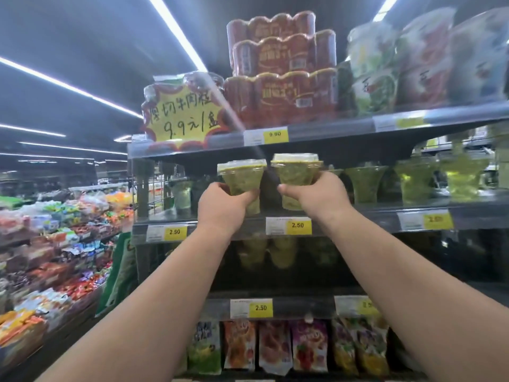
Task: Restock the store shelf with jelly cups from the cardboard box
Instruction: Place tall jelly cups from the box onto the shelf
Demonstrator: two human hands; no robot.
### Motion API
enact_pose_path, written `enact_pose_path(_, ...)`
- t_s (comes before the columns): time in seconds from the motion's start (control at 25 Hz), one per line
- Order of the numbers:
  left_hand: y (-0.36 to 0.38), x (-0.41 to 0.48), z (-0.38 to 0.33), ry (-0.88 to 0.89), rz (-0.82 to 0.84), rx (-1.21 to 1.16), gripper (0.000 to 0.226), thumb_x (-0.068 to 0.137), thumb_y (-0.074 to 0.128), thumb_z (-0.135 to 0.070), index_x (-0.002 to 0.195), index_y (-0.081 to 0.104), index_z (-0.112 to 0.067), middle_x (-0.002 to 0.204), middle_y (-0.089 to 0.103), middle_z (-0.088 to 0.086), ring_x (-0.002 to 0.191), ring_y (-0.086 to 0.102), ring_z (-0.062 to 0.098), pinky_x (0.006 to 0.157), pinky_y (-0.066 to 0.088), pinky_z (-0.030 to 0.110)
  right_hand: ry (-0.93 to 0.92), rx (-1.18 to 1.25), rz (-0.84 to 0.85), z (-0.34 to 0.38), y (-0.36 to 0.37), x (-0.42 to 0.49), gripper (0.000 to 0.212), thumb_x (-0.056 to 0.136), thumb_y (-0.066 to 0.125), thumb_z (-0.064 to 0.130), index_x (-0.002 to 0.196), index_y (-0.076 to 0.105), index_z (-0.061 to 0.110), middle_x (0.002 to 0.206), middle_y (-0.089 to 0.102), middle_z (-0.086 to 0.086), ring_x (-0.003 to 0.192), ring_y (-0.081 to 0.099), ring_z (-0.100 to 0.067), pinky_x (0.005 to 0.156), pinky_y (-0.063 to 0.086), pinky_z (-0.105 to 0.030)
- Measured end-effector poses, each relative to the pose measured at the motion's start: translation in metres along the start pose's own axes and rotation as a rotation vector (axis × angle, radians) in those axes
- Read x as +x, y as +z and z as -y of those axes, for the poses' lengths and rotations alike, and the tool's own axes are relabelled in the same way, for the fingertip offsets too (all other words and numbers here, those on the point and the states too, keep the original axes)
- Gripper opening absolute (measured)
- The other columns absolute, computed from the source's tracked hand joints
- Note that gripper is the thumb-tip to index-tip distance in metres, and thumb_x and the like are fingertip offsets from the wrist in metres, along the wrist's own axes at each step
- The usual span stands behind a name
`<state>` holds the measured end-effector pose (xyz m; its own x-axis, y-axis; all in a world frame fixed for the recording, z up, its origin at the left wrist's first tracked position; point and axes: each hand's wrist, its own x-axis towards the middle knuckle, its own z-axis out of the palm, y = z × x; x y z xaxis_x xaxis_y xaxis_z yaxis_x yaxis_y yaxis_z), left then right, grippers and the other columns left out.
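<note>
At the front of the middle shelf [371, 213], two green jelly cups are held side by side, upright, lids on top, their rims just beside each other. The left grip [223, 205] is clamped round the narrow lower half of the left jelly cup [241, 178]; the right grip [316, 196] is clamped the same way round the right jelly cup [296, 172], which sits a little higher. Both cup bases hang close over the shelf edge; whether they touch it I cannot tell. Both forearms reach up and forward from below.

Just right of the right cup, a row of green cups [365, 186] stands on the same shelf, and another cup [181, 194] stands further back on the left. A yellow 2.50 price tag [298, 225] sits on the shelf rail under the held cups. More green cups [268, 255] show blurred on the shelf beneath, and coloured pouches [275, 346] hang lower down. On the top shelf are stacked red packs [281, 97], with a handwritten yellow sign [181, 118] to their left. Bins of wrapped snacks [55, 238] fill the aisle at far left
</note>
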<state>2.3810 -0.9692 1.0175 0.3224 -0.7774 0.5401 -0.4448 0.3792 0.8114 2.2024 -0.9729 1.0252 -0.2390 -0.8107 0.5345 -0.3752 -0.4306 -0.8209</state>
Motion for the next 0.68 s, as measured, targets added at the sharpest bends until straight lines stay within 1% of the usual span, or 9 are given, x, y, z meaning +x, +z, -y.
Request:
enact_pose_path(0.08,0.005,0.017,0.002,-0.003,0.032,0.042,0.047,0.079,0.078,-0.045,0.105,0.056,-0.014,0.092,0.06,-0.002,0.081,0.057,0.015,0.065,0.042,0.025,0.011,-0.103,0.009,0.006,0.007,0.014,0.049,0.066,0.083,0.049,0.098,0.068,0.015,0.092,0.07,0.0,0.085,0.065,-0.02,0.077,0.054,-0.035)
enact_pose_path(0.16,0.01,0.034,0.007,-0.027,0.053,0.086,0.049,0.077,0.078,-0.047,0.105,0.059,-0.011,0.095,0.064,0.001,0.077,0.059,0.014,0.058,0.044,0.025,0.044,-0.204,0.021,0.01,0.014,0.026,0.051,0.068,0.083,0.048,0.096,0.066,0.009,0.089,0.068,-0.005,0.08,0.064,-0.023,0.069,0.053,-0.033)
enact_pose_path(0.24,0.015,0.046,0.012,-0.049,0.052,0.119,0.052,0.074,0.079,-0.049,0.104,0.063,-0.01,0.095,0.068,0.005,0.08,0.064,0.021,0.063,0.051,0.032,0.102,-0.274,0.028,0.01,0.019,0.032,0.054,0.069,0.083,0.047,0.095,0.062,0.005,0.09,0.067,-0.008,0.081,0.066,-0.026,0.07,0.056,-0.036)
enact_pose_path(0.32,0.02,0.056,0.013,-0.057,0.049,0.17,0.052,0.072,0.078,-0.051,0.099,0.063,-0.009,0.089,0.068,0.006,0.079,0.066,0.028,0.066,0.054,0.035,0.147,-0.329,0.016,0.007,0.025,0.038,0.055,0.069,0.083,0.048,0.095,0.06,0.006,0.093,0.067,-0.009,0.082,0.067,-0.027,0.072,0.058,-0.037)
enact_pose_path(0.4,0.024,0.064,0.015,-0.064,0.049,0.242,0.051,0.072,0.077,-0.052,0.093,0.061,-0.009,0.082,0.066,0.007,0.074,0.066,0.03,0.065,0.055,0.036,0.171,-0.365,-0.012,0.005,0.03,0.044,0.053,0.068,0.082,0.05,0.087,0.057,0.007,0.091,0.068,-0.009,0.079,0.067,-0.026,0.065,0.055,-0.034)
enact_pose_path(0.48,0.029,0.069,0.019,-0.095,0.041,0.293,0.049,0.073,0.075,-0.055,0.09,0.061,-0.012,0.082,0.068,0.008,0.076,0.067,0.03,0.072,0.057,0.04,0.19,-0.412,-0.02,0.006,0.034,0.048,0.051,0.069,0.082,0.05,0.083,0.056,0.008,0.087,0.068,-0.009,0.077,0.068,-0.025,0.057,0.051,-0.031)
enact_pose_path(0.56,0.031,0.071,0.025,-0.132,0.038,0.325,0.052,0.072,0.073,-0.061,0.089,0.06,-0.013,0.082,0.069,0.008,0.08,0.068,0.032,0.082,0.056,0.046,0.208,-0.473,-0.023,0.007,0.038,0.049,0.049,0.07,0.082,0.048,0.087,0.058,0.009,0.086,0.067,-0.007,0.075,0.066,-0.025,0.054,0.047,-0.029)
enact_pose_path(0.6,0.032,0.072,0.027,-0.148,0.036,0.343,0.053,0.072,0.072,-0.063,0.089,0.06,-0.013,0.082,0.068,0.008,0.081,0.067,0.032,0.087,0.054,0.048,0.217,-0.492,-0.024,0.006,0.04,0.049,0.049,0.07,0.083,0.047,0.088,0.058,0.009,0.085,0.066,-0.007,0.075,0.065,-0.025,0.056,0.048,-0.03)
enact_pose_path(0.68,0.034,0.072,0.024,-0.17,0.054,0.387,0.053,0.077,0.069,-0.063,0.087,0.055,-0.013,0.079,0.062,0.006,0.083,0.06,0.027,0.095,0.046,0.045,0.246,-0.5,-0.038,0.002,0.042,0.051,0.052,0.07,0.082,0.048,0.093,0.057,0.009,0.087,0.065,-0.008,0.077,0.066,-0.027,0.064,0.054,-0.034)
